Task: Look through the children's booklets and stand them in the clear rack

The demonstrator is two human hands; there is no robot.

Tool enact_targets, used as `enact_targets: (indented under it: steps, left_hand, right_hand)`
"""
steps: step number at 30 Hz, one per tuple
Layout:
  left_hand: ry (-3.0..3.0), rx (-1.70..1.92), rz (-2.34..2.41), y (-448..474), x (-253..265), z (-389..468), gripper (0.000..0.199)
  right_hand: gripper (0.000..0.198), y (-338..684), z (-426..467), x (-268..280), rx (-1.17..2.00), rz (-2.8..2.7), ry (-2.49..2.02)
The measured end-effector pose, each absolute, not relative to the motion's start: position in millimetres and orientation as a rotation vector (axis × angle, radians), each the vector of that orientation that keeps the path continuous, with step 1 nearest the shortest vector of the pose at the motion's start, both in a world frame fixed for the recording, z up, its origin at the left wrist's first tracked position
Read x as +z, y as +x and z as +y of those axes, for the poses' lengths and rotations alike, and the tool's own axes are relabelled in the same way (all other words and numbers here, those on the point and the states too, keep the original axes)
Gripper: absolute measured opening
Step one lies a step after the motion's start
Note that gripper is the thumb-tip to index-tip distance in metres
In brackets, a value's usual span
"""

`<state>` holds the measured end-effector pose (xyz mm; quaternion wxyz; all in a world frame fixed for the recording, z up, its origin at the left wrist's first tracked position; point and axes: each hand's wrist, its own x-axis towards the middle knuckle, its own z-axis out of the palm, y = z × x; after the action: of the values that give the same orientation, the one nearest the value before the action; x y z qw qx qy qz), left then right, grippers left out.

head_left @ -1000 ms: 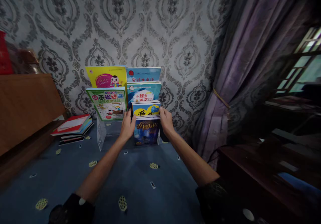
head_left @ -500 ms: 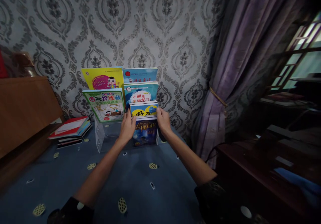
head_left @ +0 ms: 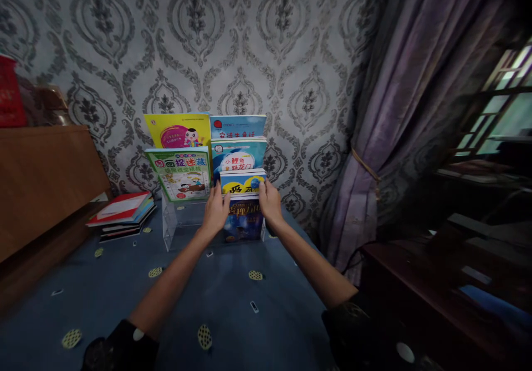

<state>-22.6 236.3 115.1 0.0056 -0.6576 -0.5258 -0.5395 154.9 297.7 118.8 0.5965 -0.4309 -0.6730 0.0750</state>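
Note:
A clear stepped book rack (head_left: 167,230) holds upright picture books in tiers. In the lowest right tier stands a dark blue book (head_left: 243,230) with gold lettering. My left hand (head_left: 215,213) is closed on its upper left side, thumb in front and fingers partly hidden. Opposite it, my right hand (head_left: 271,202) is closed at the upper right side. Just behind, between my hands, shows a yellow and blue book (head_left: 238,183). Farther up are a teal book (head_left: 239,154) and a light blue book (head_left: 245,124). On the left stand a green book (head_left: 185,174) and a yellow book (head_left: 166,127).
A pile of books (head_left: 124,216), a red one on top, lies left of the rack on the blue patterned tablecloth (head_left: 174,315). A wooden cabinet (head_left: 45,177) borders the left. At right hang a purple curtain (head_left: 353,205) and a dark red table (head_left: 399,271).
The view has shifted slightly, so the rack and books appear a little farther right. Both hands keep their places at the dark blue book's sides.

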Motion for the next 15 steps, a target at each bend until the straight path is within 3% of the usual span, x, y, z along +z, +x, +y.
enact_targets:
  steps: [8,15]
  left_hand:
    - [-2.097,-1.668,-1.631,-29,113,221,0.050]
    - [-2.213,-1.423,-1.564,-85,63,154,0.034]
  right_hand:
    - [0.048,161,289,127,0.264,-1.547,-0.980]
    - [0.054,167,231,104,0.231,-1.332,-0.966]
